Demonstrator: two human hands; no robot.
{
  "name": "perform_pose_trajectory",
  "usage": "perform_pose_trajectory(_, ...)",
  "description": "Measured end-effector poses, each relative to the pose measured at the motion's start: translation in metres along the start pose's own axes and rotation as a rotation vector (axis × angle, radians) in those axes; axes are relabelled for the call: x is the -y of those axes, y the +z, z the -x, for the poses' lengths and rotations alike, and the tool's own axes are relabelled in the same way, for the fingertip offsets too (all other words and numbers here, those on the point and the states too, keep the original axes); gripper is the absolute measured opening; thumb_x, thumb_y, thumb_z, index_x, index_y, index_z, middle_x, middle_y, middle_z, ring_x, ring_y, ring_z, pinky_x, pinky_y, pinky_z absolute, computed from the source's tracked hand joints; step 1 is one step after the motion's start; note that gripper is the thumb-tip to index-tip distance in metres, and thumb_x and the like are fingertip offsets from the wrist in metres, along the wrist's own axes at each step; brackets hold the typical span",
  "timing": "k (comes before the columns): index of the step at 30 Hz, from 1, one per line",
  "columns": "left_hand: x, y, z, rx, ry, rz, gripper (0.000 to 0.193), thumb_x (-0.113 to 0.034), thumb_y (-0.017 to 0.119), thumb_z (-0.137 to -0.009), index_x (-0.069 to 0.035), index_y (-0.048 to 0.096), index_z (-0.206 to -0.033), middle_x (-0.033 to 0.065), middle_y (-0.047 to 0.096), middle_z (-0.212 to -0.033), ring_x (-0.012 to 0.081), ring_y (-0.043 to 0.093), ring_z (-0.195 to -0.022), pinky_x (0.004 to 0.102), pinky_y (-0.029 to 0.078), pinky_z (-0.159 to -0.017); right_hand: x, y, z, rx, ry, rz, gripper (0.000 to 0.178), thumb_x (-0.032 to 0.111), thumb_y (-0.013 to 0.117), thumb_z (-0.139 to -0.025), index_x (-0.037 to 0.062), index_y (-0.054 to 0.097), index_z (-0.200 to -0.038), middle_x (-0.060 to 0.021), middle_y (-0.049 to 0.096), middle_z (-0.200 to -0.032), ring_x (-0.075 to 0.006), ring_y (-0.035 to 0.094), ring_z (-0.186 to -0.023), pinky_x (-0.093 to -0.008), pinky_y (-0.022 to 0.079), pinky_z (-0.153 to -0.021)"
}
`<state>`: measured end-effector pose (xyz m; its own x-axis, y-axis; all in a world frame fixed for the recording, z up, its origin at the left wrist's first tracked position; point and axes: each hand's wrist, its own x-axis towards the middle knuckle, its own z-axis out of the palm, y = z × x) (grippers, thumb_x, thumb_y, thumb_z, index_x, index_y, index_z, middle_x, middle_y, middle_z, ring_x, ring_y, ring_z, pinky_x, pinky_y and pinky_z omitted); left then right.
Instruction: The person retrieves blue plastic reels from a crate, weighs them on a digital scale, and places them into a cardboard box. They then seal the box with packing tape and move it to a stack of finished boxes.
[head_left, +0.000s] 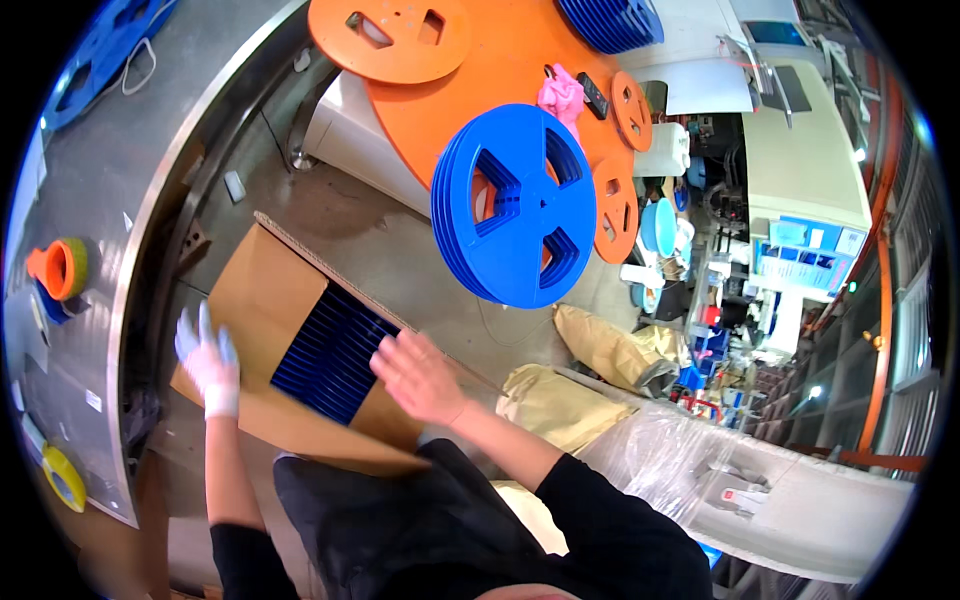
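Below me stands a cardboard box (258, 290) with its flaps raised or folded outward. Packed on edge inside it is a tight row of dark blue plastic reels (335, 355). My left hand (210, 368), in a white glove with bluish fingertips, is at the box's left flap with its fingers spread. My right hand (420, 378), bare and slightly blurred, hovers at the box's right edge, fingers stretched out. Neither hand holds anything that I can see. A stack of bright blue reels (515, 225) sits at the near edge of the orange round table (500, 60).
On the orange table are orange discs (390, 38), a pink cloth (562, 97) and another blue reel stack (615, 22). A metal-edged workbench (190, 100) with tape rolls (66, 268) runs along the left. Tan sacks (555, 405) and a plastic-wrapped surface (650, 450) are at right.
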<state>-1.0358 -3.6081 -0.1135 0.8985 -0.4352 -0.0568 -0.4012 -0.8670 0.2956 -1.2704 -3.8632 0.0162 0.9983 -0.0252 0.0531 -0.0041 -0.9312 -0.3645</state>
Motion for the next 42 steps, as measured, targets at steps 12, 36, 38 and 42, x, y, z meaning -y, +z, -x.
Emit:
perform_pose_trajectory(12, 0.073, 0.049, -0.059, 0.339, -0.458, 0.791, 0.059, -0.055, 0.025, -0.097, -0.017, 0.047, -0.137, 0.0180, 0.056, -0.129, 0.0350, 0.050, -0.122, 0.0395, 0.040, -0.100, 0.053, 0.161, -0.007, 0.449, 0.533, -0.403, 0.088, 0.053, 0.046, -0.093, 0.0039, 0.002, -0.151, -0.0220, -0.005, -0.157, -0.0408, -0.008, -0.144, -0.0548, -0.003, -0.113)
perform_pose_trajectory(36, 0.056, 0.007, -0.020, 0.550, -0.026, 0.285, 0.048, -0.045, 0.038, -0.097, -0.023, 0.044, -0.140, 0.0132, 0.060, -0.117, 0.0302, 0.060, -0.102, 0.0419, 0.049, -0.086, 0.247, 0.188, -0.467, 0.057, -0.017, -0.096, 0.035, 0.028, 0.067, -0.077, -0.0005, 0.062, -0.097, -0.0231, 0.063, -0.109, -0.0374, 0.061, -0.100, -0.0433, 0.046, -0.091)
perform_pose_trajectory(38, 0.051, 0.028, -0.016, 0.402, 0.015, 0.312, 0.051, -0.046, 0.038, -0.097, -0.019, 0.043, -0.141, 0.0136, 0.061, -0.117, 0.0290, 0.060, -0.104, 0.0418, 0.048, -0.088, 0.196, 0.163, -0.464, 0.046, -0.037, -0.281, 0.044, 0.033, 0.069, -0.077, 0.0000, 0.060, -0.106, -0.0225, 0.062, -0.111, -0.0370, 0.057, -0.107, -0.0434, 0.043, -0.096)
perform_pose_trajectory(42, 0.067, 0.038, -0.009, 0.370, -0.093, 0.277, 0.051, -0.044, 0.041, -0.097, -0.014, 0.045, -0.138, 0.0146, 0.061, -0.117, 0.0299, 0.059, -0.104, 0.0420, 0.047, -0.089, 0.134, 0.101, -0.348, 0.220, 0.099, -1.282, 0.032, 0.021, 0.058, -0.093, -0.0016, 0.054, -0.114, -0.0089, 0.065, -0.098, -0.0198, 0.063, -0.088, -0.0347, 0.049, -0.083)
